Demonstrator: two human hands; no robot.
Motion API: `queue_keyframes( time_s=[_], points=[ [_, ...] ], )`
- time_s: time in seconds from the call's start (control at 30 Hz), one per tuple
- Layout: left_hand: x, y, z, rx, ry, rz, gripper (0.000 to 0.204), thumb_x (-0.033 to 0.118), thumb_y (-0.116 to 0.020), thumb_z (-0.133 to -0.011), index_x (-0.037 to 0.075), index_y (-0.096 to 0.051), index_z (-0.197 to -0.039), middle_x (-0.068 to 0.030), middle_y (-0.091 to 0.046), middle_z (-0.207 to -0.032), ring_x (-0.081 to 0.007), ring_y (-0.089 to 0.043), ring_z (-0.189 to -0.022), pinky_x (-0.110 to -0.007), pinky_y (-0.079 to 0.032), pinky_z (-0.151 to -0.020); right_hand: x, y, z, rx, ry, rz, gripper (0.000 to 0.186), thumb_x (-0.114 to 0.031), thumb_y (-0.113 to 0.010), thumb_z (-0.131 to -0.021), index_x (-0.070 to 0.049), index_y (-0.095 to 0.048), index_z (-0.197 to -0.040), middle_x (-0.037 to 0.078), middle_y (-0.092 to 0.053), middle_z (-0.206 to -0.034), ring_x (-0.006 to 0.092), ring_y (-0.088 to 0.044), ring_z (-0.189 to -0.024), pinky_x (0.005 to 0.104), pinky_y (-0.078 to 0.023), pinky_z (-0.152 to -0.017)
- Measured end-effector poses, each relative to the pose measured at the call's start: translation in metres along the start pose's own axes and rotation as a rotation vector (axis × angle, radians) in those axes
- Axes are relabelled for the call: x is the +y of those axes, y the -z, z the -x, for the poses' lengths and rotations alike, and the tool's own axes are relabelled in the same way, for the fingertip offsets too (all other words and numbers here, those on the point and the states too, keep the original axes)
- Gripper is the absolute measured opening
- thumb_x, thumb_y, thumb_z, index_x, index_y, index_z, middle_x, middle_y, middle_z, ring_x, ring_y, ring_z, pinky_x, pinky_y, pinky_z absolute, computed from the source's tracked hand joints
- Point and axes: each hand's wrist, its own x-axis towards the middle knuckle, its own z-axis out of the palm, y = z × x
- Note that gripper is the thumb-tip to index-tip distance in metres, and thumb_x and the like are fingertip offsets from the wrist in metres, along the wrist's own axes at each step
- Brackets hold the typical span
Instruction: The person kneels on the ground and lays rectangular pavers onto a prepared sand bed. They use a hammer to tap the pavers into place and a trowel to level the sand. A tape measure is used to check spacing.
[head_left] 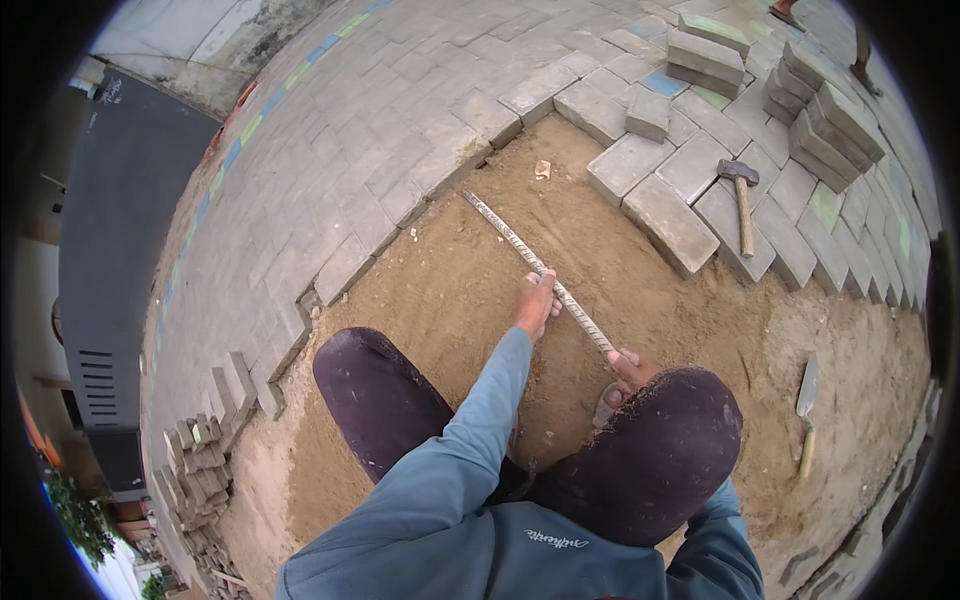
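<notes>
Rod over sand
Left hand pinches its middle between fingers; right hand, partly hidden, grips its near end. Pavers edge the sand beyond the rod's far tip; white script marks the shirt below it.

Open sand lies left of the hands, but the right knee crowds them.

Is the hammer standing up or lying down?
Lying down: the hammer rests on the grey paving blocks, its wooden handle stretched along their tops.
</notes>
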Motion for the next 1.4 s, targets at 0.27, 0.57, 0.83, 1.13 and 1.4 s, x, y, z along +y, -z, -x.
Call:
queue_keyframes(
  time_s=[0.27, 0.57, 0.83, 1.13, 1.4],
  points=[
    [-0.03, -0.054, 0.023, -0.319, 0.058, 0.388, 0.029, 0.038, -0.05, -0.109, 0.009, -0.049, -0.109, -0.0184, -0.074, -0.101, -0.0126, -0.064, -0.065, -0.025, -0.054, -0.058, 0.026, 0.048, 0.058, 0.168, 0.264, 0.3, 0.034, -0.035, -0.058, -0.097, -0.004, -0.057, -0.111, 0.023, -0.067, -0.091, 0.0432, -0.066, -0.089, 0.052, -0.051, -0.077],
    [0.022, -0.145, 0.117, -0.815, 0.077, -0.071, 0.034, 0.039, -0.055, -0.107, 0.006, -0.061, -0.112, -0.0111, -0.072, -0.101, -0.012, -0.066, -0.076, -0.026, -0.054, -0.064, 0.067, 0.054, 0.118, 0.637, 0.254, 0.479, 0.043, -0.044, -0.064, -0.101, -0.002, -0.063, -0.105, 0.016, -0.066, -0.086, 0.0344, -0.063, -0.08, 0.0441, -0.048, -0.076],
    [0.13, -0.128, 0.029, -0.966, -0.182, -0.613, 0.05, 0.045, -0.058, -0.104, 0.004, -0.065, -0.133, -0.0062, -0.07, -0.119, -0.0148, -0.062, -0.096, -0.031, -0.051, -0.087, 0.109, 0.06, 0.209, 1.035, -0.003, -0.396, 0.048, -0.045, -0.066, -0.1, 0.003, -0.064, -0.104, 0.001, -0.06, -0.092, 0.0103, -0.051, -0.086, 0.0306, -0.045, -0.075],
    [0.314, 0.094, -0.106, -0.226, -0.225, -1.132, 0.057, 0.045, -0.059, -0.1, 0.004, -0.06, -0.139, -0.0134, -0.068, -0.116, -0.0183, -0.065, -0.087, -0.032, -0.054, -0.074, 0.291, 0.106, 0.317, 1.751, -0.438, -0.151, 0.035, -0.036, -0.063, -0.101, -0.003, -0.06, -0.091, 0.007, -0.057, -0.077, 0.0207, -0.05, -0.073, 0.037, -0.043, -0.071],
    [0.231, 0.238, -0.053, 0.008, -0.105, -1.049, 0.05, 0.04, -0.058, -0.1, 0.0, -0.065, -0.13, -0.0069, -0.068, -0.101, -0.0152, -0.061, -0.078, -0.032, -0.05, -0.068, 0.325, 0.21, 0.293, 1.624, -0.573, 0.264, 0.056, -0.039, -0.059, -0.102, -0.004, -0.046, -0.145, 0.028, -0.044, -0.148, 0.0455, -0.048, -0.133, 0.0493, -0.044, -0.106]
  ],
)
